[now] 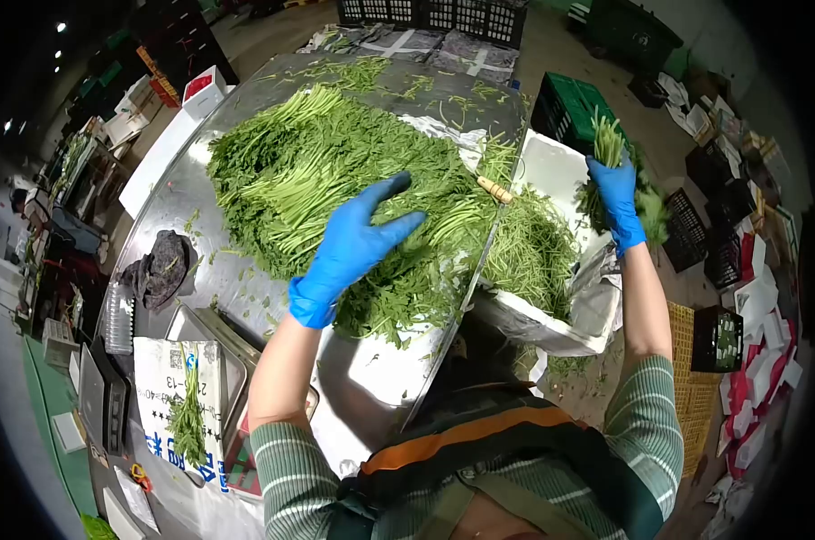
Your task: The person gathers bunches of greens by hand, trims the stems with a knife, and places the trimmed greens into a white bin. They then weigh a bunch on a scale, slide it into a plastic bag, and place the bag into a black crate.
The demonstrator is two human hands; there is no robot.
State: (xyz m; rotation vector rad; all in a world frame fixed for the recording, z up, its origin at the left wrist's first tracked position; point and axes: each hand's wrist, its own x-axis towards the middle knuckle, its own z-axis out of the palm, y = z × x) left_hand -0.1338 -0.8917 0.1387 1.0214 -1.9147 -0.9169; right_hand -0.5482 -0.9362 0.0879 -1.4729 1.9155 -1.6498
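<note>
My right hand (616, 193), in a blue glove, is closed round a bunch of leafy greens (608, 144). Cut stem ends point up, and the leaves hang below, partly blurred. The bunch is above the far right side of a white foam box (596, 337), which holds loose green stems and trimmings (533, 256). My left hand (358, 243), also gloved in blue, has its fingers spread over a large pile of leafy greens (290, 171) on the metal table. A tool with a ridged wooden handle (495, 189) lies at the table's edge between pile and box.
A scale (218, 337) and a printed white sack (160, 378) with a small bunch of greens (189, 418) are at the lower left. A dark crumpled bag (162, 265) lies on the metal table (218, 292). Green (565, 103) and yellow (686, 382) crates stand at right.
</note>
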